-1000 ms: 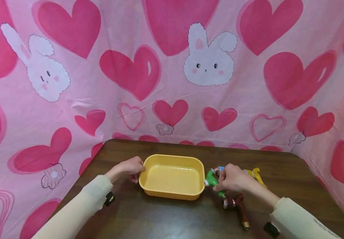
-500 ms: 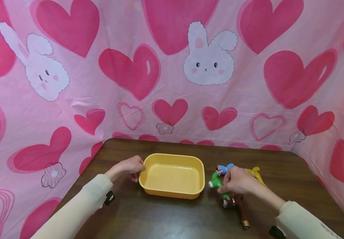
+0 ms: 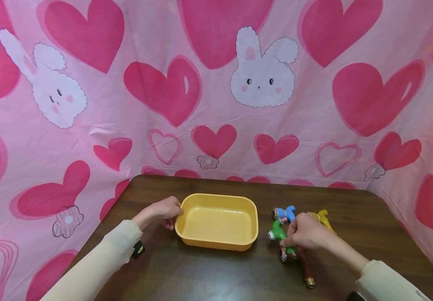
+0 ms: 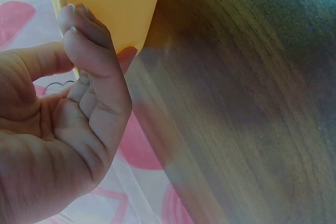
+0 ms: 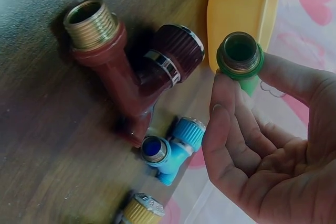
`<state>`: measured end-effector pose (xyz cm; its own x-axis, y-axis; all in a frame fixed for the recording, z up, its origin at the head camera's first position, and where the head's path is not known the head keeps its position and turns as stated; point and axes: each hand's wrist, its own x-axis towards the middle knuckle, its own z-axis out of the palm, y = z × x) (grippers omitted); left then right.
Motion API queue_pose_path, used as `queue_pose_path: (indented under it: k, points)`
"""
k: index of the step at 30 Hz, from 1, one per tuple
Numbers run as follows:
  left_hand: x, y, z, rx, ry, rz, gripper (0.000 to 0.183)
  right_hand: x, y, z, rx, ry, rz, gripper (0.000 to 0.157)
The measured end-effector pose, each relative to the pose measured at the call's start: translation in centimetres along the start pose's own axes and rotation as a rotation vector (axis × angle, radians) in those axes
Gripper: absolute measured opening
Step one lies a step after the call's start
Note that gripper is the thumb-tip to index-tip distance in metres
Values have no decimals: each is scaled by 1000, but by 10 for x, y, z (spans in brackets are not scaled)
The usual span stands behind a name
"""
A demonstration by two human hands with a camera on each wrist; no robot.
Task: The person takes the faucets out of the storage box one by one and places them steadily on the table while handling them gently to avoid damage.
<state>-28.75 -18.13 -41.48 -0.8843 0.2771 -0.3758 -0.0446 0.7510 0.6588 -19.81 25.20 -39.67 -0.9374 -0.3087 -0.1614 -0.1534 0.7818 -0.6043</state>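
My left hand (image 3: 165,210) pinches the left rim of a yellow rectangular plastic basin (image 3: 216,243), which holds nothing. In the left wrist view, thumb and fingers meet at the basin's edge. Right of the basin, my right hand (image 3: 308,232) grips a green tap (image 3: 276,231) between thumb and fingers. Its threaded metal inlet faces the camera in the right wrist view. A dark red tap (image 5: 113,74) with a brass threaded end lies close by, partly covered by the hand and green tap in the head view. A blue tap (image 3: 285,213) lies just behind.
A yellow tap (image 3: 323,217) lies beyond my right hand, partly hidden by it. Everything stands on a dark brown wooden table (image 3: 201,276). Pink cloth (image 3: 216,104) with hearts and rabbits hangs behind and beside the table.
My right hand has moved the green tap rightward, away from the basin's right end and over toward the dark red tap. The blue tap shows more fully. My left hand keeps still on the rim.
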Motion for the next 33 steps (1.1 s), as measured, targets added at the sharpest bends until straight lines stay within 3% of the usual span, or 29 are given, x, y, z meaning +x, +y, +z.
queue_pose_path:
  k: [12,20,33]
  points:
    - [-1,0,0,1,5,15,23,-6,12,-1,-21,15,-39,39]
    - [-1,-1,0,5,1,11,22,-13,20,1,16,27,-13,30]
    - [-1,0,1,15,5,8,23,-21,31,0,43,31,19,31]
